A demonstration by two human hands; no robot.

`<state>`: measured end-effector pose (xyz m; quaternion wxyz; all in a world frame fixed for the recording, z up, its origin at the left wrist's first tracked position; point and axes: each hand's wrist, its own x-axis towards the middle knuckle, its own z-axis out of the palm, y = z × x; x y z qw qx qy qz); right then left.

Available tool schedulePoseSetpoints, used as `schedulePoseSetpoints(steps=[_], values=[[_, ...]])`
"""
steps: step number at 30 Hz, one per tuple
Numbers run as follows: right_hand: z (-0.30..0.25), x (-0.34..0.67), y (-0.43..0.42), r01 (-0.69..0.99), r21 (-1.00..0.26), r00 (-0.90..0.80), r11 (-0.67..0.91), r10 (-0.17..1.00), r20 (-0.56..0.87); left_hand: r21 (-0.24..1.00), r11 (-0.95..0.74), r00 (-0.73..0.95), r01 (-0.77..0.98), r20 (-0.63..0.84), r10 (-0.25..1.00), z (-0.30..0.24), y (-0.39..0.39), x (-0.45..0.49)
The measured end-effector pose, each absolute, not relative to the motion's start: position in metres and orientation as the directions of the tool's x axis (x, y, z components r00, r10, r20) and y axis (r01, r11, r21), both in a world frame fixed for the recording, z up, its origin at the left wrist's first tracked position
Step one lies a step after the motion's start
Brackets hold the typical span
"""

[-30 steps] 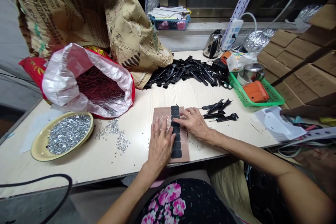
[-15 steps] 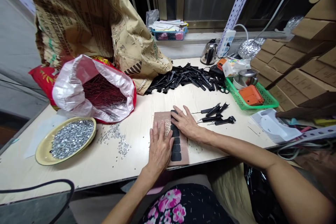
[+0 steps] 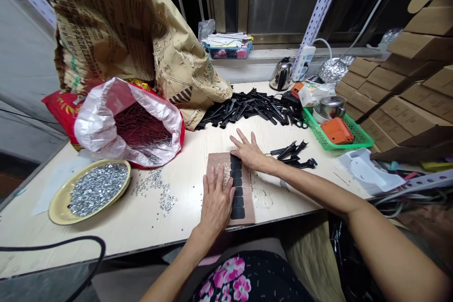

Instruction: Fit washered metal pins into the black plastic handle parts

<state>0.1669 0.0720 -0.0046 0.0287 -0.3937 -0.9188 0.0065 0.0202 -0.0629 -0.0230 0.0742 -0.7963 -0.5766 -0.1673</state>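
Desk (image 3: pixel 193 151) brightly lit, shadow deep below its front edge; highlights on kettle (image 3: pixel 280 75) near back edge; cartons (image 3: pixel 406 115) by right edge appear stretched.

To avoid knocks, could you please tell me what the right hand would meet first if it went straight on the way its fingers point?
The right hand would probably meet the pile of black plastic parts, near its left end, though the height is unclear.

Pinkish-brown rectangular board (image 3: pixel 248 200), flat at lower centre of frame, long side upright in view; black rounded-corner pieces (image 3: pixel 237 190) in single column down its right half.
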Motion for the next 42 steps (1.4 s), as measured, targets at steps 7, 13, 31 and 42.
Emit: schedulePoseSetpoints(steps=[7,13,31,42], values=[[-0.006,0.167,0.062,0.73,-0.055,-0.682,0.681,0.731,0.008,0.125,-0.325,0.269,0.938,0.333,0.904,-0.032,-0.064,0.009],[0.005,0.186,0.013,0.653,-0.149,-0.74,0.743,0.667,0.081,0.161,-0.233,0.163,0.959,0.358,0.919,-0.024,-0.091,-0.011],[-0.002,0.179,-0.026,0.61,-0.141,-0.788,0.78,0.615,-0.011,0.19,-0.232,0.153,0.954,0.357,0.921,-0.021,-0.113,-0.002],[0.002,0.204,-0.007,0.704,-0.29,-0.661,0.648,0.748,0.066,0.174,-0.234,0.163,0.957,0.343,0.925,-0.029,-0.115,-0.006]])
